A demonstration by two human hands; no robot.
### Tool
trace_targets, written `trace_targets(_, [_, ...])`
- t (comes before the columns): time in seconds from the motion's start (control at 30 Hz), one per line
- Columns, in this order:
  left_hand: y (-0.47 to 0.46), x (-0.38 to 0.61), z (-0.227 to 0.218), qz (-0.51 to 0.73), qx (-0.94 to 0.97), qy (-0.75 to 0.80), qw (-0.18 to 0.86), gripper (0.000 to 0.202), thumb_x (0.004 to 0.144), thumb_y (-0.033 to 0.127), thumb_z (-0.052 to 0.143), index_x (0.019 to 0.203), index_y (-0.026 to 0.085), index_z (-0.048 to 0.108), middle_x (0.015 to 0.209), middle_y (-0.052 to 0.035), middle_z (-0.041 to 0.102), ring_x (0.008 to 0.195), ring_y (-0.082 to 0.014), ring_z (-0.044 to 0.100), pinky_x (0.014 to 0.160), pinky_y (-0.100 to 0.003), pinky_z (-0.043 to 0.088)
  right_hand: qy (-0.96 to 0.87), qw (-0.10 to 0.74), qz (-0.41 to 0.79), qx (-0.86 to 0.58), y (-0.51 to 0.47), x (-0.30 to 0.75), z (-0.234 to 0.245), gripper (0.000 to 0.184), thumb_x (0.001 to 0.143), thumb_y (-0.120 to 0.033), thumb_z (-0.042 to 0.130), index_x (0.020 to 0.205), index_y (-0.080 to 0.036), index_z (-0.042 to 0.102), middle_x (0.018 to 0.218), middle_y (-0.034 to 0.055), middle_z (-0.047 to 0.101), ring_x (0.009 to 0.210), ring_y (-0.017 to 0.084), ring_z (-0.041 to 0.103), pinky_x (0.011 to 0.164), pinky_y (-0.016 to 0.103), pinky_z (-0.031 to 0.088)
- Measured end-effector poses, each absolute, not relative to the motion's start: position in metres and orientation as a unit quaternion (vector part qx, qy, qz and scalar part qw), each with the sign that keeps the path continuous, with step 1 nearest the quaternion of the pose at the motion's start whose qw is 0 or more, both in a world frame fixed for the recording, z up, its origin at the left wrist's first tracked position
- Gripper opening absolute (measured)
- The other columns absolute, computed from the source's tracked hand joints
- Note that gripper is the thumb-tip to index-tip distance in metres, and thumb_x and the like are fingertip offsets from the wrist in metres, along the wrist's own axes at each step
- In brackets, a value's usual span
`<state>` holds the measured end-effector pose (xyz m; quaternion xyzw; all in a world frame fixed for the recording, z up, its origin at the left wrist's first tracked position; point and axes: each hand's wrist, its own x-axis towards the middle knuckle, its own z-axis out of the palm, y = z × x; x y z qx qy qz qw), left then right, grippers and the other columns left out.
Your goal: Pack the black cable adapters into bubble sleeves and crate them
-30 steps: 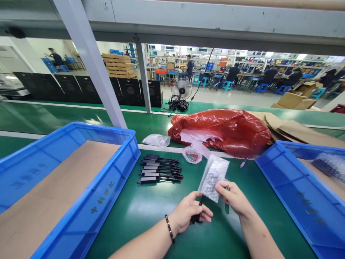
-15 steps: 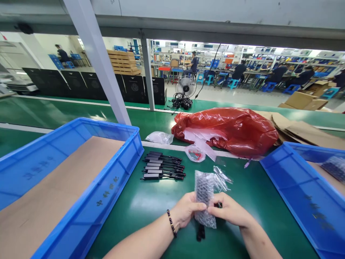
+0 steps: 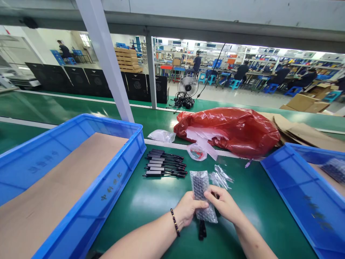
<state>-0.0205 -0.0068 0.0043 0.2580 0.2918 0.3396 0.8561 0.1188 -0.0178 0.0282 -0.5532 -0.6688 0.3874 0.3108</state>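
Observation:
My left hand (image 3: 188, 209) is closed around the lower left side of a bubble-wrap bag (image 3: 201, 183), thumb across its front. Through the clear plastic a dark item shows inside. My right hand (image 3: 221, 202) pinches the bag's right edge; something dark is partly hidden behind those fingers. Below the bag hangs a short black piece (image 3: 202, 230), whose upper end is out of sight. Beyond my left hand lies a row of several black cabled modules with grey faces (image 3: 155, 168). Thin clear plastic sleeves (image 3: 221, 177) lie just past my right hand.
A blue bin lined with cardboard (image 3: 121, 172) stands left; another blue bin (image 3: 299, 187) at right holds a bubble-wrapped item (image 3: 334, 171). Behind are a red plastic bag (image 3: 231, 129), a small clear bag (image 3: 161, 136) and a pink-white pouch (image 3: 196, 152). A metal post (image 3: 107, 61) rises at left.
My right hand has shifted up and left along the bag's edge. The bag's top leans further left, and the dark contents show more clearly. The view has shifted slightly.

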Motion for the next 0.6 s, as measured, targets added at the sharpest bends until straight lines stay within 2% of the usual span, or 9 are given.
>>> trace_targets(0.13, [-0.008, -0.020, 0.001, 0.334, 0.277, 0.268, 0.860, 0.040, 0.048, 0.020, 0.079, 0.083, 0.010, 0.066, 0.076, -0.0069, 0.067, 0.074, -0.0185, 0.059, 0.075, -0.030, 0.041, -0.686, 0.292, 0.290, -0.600, -0.026, 0.119, 0.030, 0.036, 0.085, -0.042, 0.037, 0.058, -0.018, 0.043, 0.057, -0.0030, 0.043, 0.054, 0.010, 0.038, 0.052, 0.021, 0.032])
trace_targets(0.23, [-0.007, -0.021, -0.002, 0.307, 0.290, 0.236, 0.875, 0.047, 0.053, 0.024, 0.077, 0.096, 0.016, 0.060, 0.097, -0.0085, 0.063, 0.085, -0.0188, 0.058, 0.079, -0.032, 0.041, -0.730, 0.218, 0.232, -0.604, -0.034, 0.132, 0.052, 0.035, 0.085, -0.035, 0.036, 0.054, -0.018, 0.038, 0.055, -0.0026, 0.043, 0.053, 0.010, 0.038, 0.052, 0.022, 0.029])
trace_targets(0.3, [-0.004, -0.023, -0.002, 0.333, 0.294, 0.231, 0.865, 0.049, 0.060, 0.028, 0.073, 0.104, 0.021, 0.055, 0.107, -0.0074, 0.057, 0.091, -0.0177, 0.056, 0.081, -0.033, 0.040, -0.755, 0.154, 0.235, -0.593, -0.041, 0.140, 0.070, 0.031, 0.083, -0.029, 0.039, 0.054, -0.018, 0.040, 0.056, -0.0025, 0.045, 0.053, 0.009, 0.038, 0.052, 0.021, 0.028])
trace_targets(0.37, [0.001, -0.025, -0.002, 0.373, 0.335, 0.254, 0.827, 0.048, 0.060, 0.030, 0.073, 0.104, 0.023, 0.054, 0.103, -0.0047, 0.057, 0.090, -0.0156, 0.054, 0.081, -0.030, 0.039, -0.777, 0.098, 0.267, -0.561, -0.048, 0.144, 0.083, 0.024, 0.079, -0.021, 0.042, 0.056, -0.018, 0.045, 0.057, -0.0025, 0.049, 0.054, 0.009, 0.041, 0.054, 0.020, 0.028])
trace_targets(0.43, [0.005, -0.027, -0.002, 0.355, 0.434, 0.270, 0.782, 0.039, 0.057, 0.028, 0.074, 0.092, 0.019, 0.060, 0.088, -0.0019, 0.058, 0.081, -0.0134, 0.052, 0.075, -0.025, 0.038, -0.793, 0.061, 0.309, -0.521, -0.055, 0.144, 0.087, 0.018, 0.074, -0.014, 0.043, 0.057, -0.018, 0.048, 0.059, -0.0027, 0.053, 0.056, 0.008, 0.044, 0.055, 0.018, 0.029])
trace_targets(0.53, [0.008, -0.030, -0.002, 0.249, 0.575, 0.244, 0.740, 0.023, 0.058, 0.030, 0.072, 0.070, 0.013, 0.063, 0.071, -0.0003, 0.055, 0.067, -0.0112, 0.048, 0.064, -0.023, 0.037, -0.802, 0.028, 0.336, -0.493, -0.059, 0.144, 0.083, 0.017, 0.073, -0.014, 0.046, 0.056, -0.017, 0.048, 0.059, -0.0031, 0.055, 0.055, 0.007, 0.044, 0.054, 0.017, 0.028])
trace_targets(0.6, [0.007, -0.030, -0.002, 0.225, 0.612, 0.226, 0.724, 0.021, 0.061, 0.032, 0.070, 0.066, 0.013, 0.063, 0.070, -0.0009, 0.055, 0.066, -0.0114, 0.049, 0.062, -0.023, 0.037, -0.804, 0.012, 0.333, -0.493, -0.059, 0.146, 0.078, 0.018, 0.074, -0.017, 0.048, 0.057, -0.016, 0.050, 0.059, -0.0033, 0.054, 0.054, 0.007, 0.043, 0.052, 0.018, 0.027])
